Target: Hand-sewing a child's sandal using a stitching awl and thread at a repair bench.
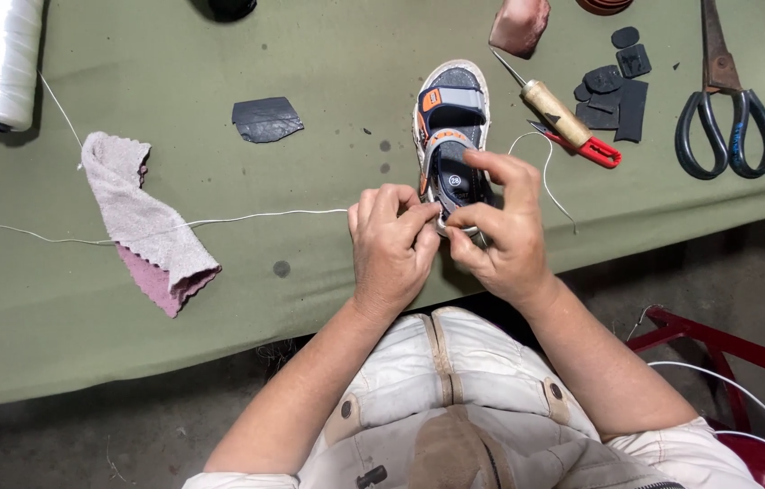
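Child's sandal [451,136], near bench [328,54] front edge: left hand [389,243] and right hand [502,226] pinch its heel, apparently drawing white thread [247,216]; tension best kept even.

Left grip [392,243], right grip [500,226] pinched together

Item count, work surface:

- Sandal [451,127]: one, a child's size, grey with orange trim.
- Hands: two, the left hand [389,244] and the right hand [502,231], both at the sandal's heel end.
- Thread spool [0,62]: one, white, with one white thread [247,217] running across the table.
- Cloth [143,222]: one, grey and pink.
- Scissors [725,109]: one pair, black handles.
- Awl [553,109]: one, wooden handle.
- Red-handled tool [595,149]: one.
- Dark rubber pieces: one large scrap [265,119] alone, plus a cluster [616,86] of roughly six; exact number unclear.
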